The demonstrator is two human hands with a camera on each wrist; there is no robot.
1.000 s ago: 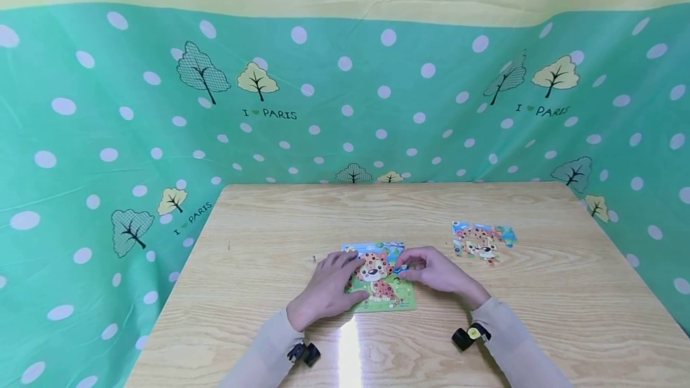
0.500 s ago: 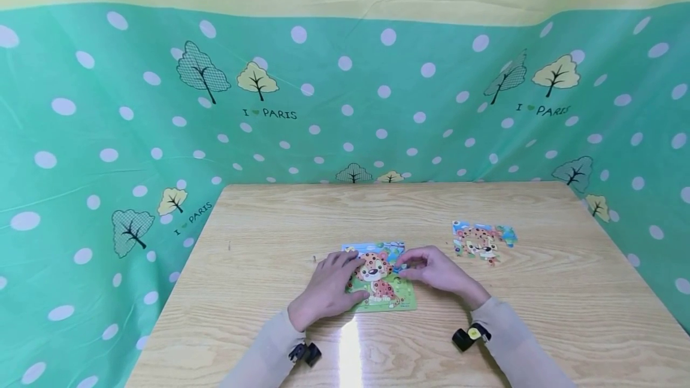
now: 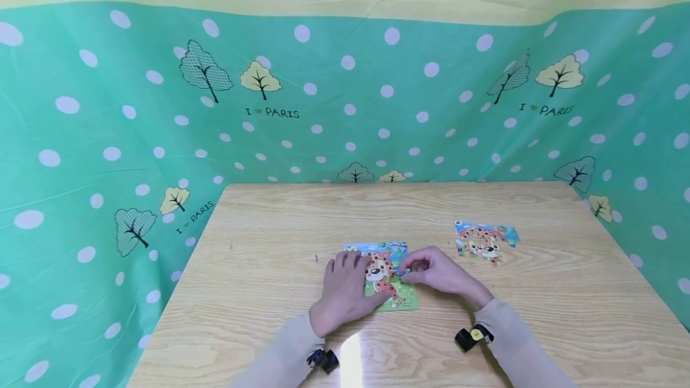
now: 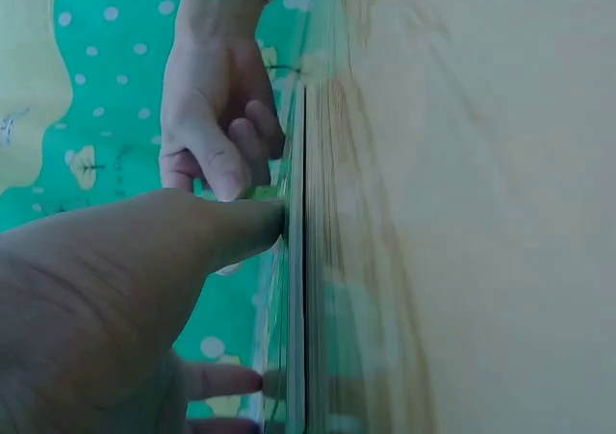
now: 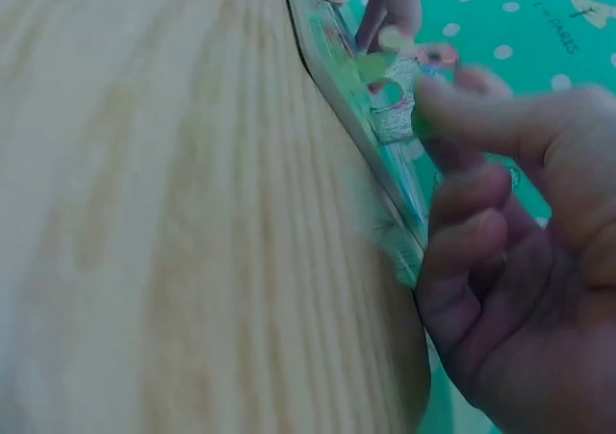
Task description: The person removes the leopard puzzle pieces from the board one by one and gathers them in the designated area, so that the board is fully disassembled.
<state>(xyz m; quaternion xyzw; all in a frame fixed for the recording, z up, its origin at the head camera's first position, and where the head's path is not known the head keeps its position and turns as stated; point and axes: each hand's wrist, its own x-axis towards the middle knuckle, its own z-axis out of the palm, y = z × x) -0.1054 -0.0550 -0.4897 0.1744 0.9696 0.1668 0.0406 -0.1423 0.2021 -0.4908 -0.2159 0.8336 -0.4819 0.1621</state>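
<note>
A leopard jigsaw puzzle (image 3: pixel 406 299) in a thin, flat board lies on the table in the head view. My left hand (image 3: pixel 347 289) rests on its left part with the fingers spread, hiding that side of the picture. On the right, my right hand (image 3: pixel 433 269) pinches a small puzzle piece (image 3: pixel 404 272) between thumb and fingers, low over the board's right edge. The right wrist view has this puzzle piece (image 5: pixel 393 116) tilted up at the thumb tip, its lower end close to the board. In the left wrist view, the left thumb reaches the board's edge.
Several joined puzzle pieces (image 3: pixel 482 241) showing a leopard's head lie farther back to the right. The wooden table (image 3: pixel 259 220) extends on every side of the board. A green dotted curtain (image 3: pixel 291 82) hangs behind and beside the table.
My left hand has slid to the right across the board, and now covers more of the leopard. The right hand stays at the right edge, still pinching the puzzle piece.
</note>
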